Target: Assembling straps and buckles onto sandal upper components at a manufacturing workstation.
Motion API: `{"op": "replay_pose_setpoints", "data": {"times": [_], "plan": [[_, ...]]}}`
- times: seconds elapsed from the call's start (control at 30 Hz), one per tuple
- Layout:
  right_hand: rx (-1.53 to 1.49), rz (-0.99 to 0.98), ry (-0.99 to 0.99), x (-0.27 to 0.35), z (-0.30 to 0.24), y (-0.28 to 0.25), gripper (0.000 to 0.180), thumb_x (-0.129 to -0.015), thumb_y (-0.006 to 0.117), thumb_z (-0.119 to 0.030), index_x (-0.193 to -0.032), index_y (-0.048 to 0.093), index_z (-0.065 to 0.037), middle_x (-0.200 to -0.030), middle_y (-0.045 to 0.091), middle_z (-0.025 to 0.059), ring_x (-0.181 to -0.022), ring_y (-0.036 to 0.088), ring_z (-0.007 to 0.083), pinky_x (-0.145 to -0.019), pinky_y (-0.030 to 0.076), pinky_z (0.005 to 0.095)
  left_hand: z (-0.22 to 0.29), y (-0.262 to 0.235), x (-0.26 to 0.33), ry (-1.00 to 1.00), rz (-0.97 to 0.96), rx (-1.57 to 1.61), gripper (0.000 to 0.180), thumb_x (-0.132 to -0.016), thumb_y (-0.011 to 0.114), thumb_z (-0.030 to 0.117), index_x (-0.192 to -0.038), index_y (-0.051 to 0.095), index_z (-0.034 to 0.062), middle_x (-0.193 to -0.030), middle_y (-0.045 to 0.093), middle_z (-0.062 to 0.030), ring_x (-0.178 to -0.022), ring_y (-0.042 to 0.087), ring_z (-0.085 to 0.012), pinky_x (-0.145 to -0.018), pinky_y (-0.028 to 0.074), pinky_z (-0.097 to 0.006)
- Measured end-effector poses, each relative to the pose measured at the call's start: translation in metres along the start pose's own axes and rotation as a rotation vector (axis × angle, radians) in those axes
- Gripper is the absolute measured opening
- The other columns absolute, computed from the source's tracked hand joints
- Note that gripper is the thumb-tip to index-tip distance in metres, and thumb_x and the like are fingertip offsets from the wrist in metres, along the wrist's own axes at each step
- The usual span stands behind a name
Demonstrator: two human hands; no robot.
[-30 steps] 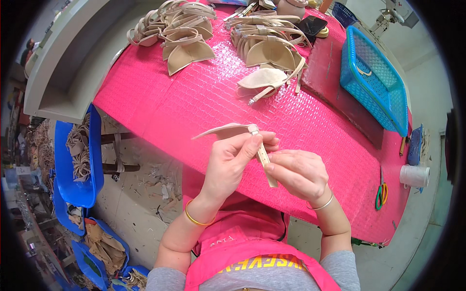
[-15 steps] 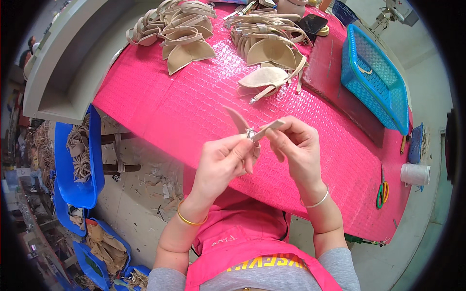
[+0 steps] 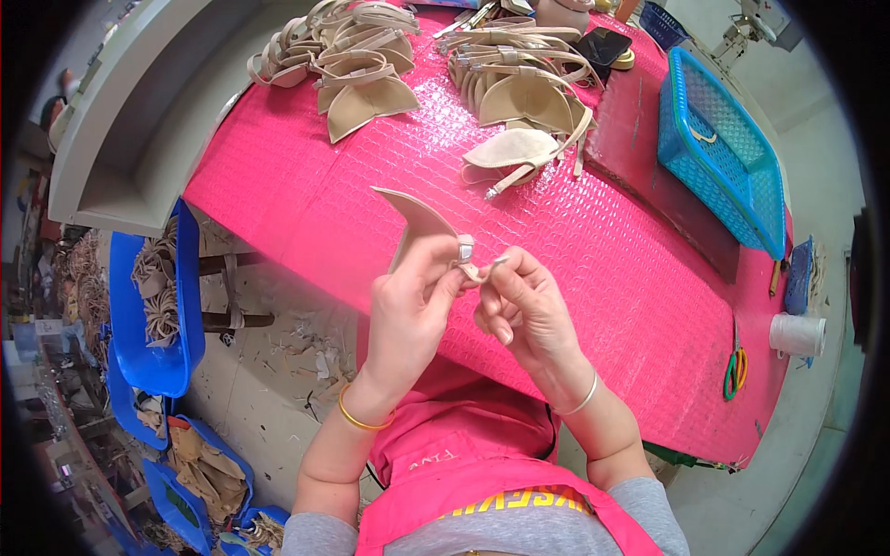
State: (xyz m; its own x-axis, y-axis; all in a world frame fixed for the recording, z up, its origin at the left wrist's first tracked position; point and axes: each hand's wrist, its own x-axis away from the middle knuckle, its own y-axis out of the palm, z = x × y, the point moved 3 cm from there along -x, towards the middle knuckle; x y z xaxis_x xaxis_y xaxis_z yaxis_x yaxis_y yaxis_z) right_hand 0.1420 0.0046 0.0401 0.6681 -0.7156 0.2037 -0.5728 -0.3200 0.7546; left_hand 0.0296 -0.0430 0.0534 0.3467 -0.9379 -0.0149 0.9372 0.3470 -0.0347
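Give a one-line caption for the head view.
Left hand and right hand work a beige sandal strap piece above a pink table.

Beige strap piece (image 3: 419, 222); pink textured table cover (image 3: 306, 176); blue mesh basket (image 3: 718, 148); green-handled scissors (image 3: 735, 369).

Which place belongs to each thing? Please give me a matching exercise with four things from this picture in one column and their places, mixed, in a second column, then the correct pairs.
Things:
1. beige shoe piece with buckle
2. blue basket
3. scissors
4. white thread spool

Places:
A. lying flat near the table's right edge, handles green and orange
B. held between the left hand and the right hand
C. at the table's far right corner, beyond the scissors
D. on the right part of the pink table, behind a dark red board

Pairs: 1-B, 2-D, 3-A, 4-C
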Motion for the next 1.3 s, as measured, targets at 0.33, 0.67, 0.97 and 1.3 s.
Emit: {"op": "replay_pose_setpoints", "data": {"times": [0.33, 0.67, 0.97, 1.3], "plan": [[0.018, 0.064, 0.144, -0.004, 0.007, -0.003, 0.019, -0.080, 0.058, -0.016, -0.069, 0.043, -0.010, -0.051, 0.039, -0.0041, -0.038, 0.028, 0.0031, -0.036, 0.019, 0.0182, -0.004, -0.003, -0.004, 0.233, 0.054, -0.374, 0.020, -0.074, 0.057, -0.003, -0.093, 0.061, -0.0010, -0.065, 0.061, -0.0074, -0.058, 0.057, -0.0068, -0.051, 0.045, -0.022], [0.333, 0.012, 0.046, -0.018, -0.005, -0.004, 0.018, -0.080, 0.059, -0.016, -0.088, 0.048, -0.004, -0.065, 0.052, 0.0000, -0.045, 0.042, 0.0034, -0.039, 0.030, 0.0149, -0.006, -0.009, -0.004, 0.314, 0.085, -0.430, 0.016, -0.070, 0.062, 0.000, -0.086, 0.061, -0.0003, -0.069, 0.061, -0.0131, -0.058, 0.060, -0.0201, -0.051, 0.045, -0.026], [0.395, -0.037, 0.106, -0.027, -0.004, -0.003, 0.015, -0.080, 0.059, -0.014, -0.085, 0.051, -0.002, -0.068, 0.052, 0.0012, -0.048, 0.045, 0.0053, -0.042, 0.034, 0.0162, -0.002, -0.014, -0.008, 0.510, -0.068, -0.480, 0.013, -0.068, 0.064, 0.001, -0.081, 0.061, -0.0002, -0.069, 0.060, -0.0113, -0.057, 0.058, -0.0203, -0.051, 0.045, -0.028], [0.461, 0.030, -0.082, -0.059, -0.020, -0.015, 0.011, -0.079, 0.059, -0.013, -0.080, 0.057, -0.002, -0.064, 0.055, -0.0006, -0.055, 0.049, 0.0031, -0.049, 0.038, 0.0166, -0.010, -0.024, -0.031, 0.290, -0.074, -0.393, 0.012, -0.074, 0.059, 0.005, -0.083, 0.061, -0.0008, -0.072, 0.061, -0.0118, -0.063, 0.060, -0.0217, -0.057, 0.047, -0.028]]}}
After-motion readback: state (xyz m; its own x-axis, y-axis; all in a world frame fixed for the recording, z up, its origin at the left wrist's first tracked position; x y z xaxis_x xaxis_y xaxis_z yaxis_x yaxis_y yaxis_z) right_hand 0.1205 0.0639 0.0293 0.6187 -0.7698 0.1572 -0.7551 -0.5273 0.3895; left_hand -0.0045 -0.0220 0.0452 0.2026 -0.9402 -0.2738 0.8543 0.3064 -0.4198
